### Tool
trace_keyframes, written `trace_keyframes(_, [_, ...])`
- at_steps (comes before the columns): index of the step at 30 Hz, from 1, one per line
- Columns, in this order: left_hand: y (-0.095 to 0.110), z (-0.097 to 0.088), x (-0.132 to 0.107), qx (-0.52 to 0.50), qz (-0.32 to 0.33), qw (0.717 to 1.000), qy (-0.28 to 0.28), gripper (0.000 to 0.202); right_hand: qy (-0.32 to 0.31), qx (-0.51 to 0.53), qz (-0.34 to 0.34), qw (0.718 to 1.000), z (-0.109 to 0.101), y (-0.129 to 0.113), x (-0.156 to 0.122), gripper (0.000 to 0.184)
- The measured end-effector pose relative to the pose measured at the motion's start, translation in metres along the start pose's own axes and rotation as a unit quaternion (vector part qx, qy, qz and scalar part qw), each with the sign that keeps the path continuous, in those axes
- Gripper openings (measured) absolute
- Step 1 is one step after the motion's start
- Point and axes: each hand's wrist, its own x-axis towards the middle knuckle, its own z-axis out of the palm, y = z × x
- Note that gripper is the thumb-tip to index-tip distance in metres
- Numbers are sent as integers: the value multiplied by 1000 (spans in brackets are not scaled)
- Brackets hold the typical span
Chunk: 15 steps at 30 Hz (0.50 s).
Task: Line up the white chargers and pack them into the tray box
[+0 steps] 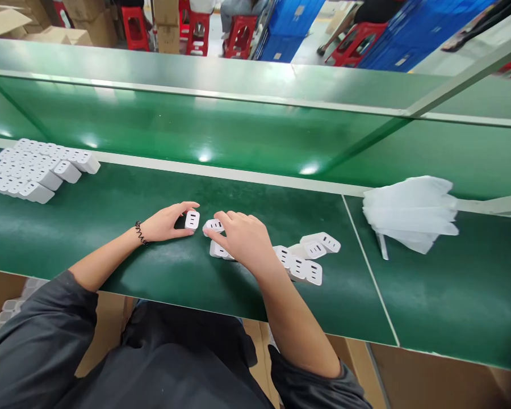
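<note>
Between the thumb and fingers of my left hand (168, 222) is a white USB charger (192, 220), its port face turned up. My right hand (244, 236) grips a second white charger (215, 225), tilted, a short gap to the right of the first. Under that hand another charger (219, 250) lies on the green bench, partly covered by my fingers. By my right wrist several more chargers (298, 267) rest together, some in a row and some leaning at angles.
At the far left a large block of white chargers (29, 167) stands in rows. A stack of thin white bags (411, 210) lies on the right part of the green bench (153, 272). A green panel (238, 136) rises behind. Beyond it are red stools (241, 35) and blue crates (287, 28).
</note>
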Motion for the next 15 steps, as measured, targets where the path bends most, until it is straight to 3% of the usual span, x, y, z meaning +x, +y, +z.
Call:
trace_keyframes(4, [3,0,-7,-6,15,1000,7,58,33,66,-18,997,8,3,-2,32])
trace_keyframes(11, [7,-2,-9,8,51,999,-1,48,52,125,-78,988,16,4,-8,43])
trace_keyframes(15, [11,0,-10,8,72,997,2,56,49,156,-97,982,10,8,-11,48])
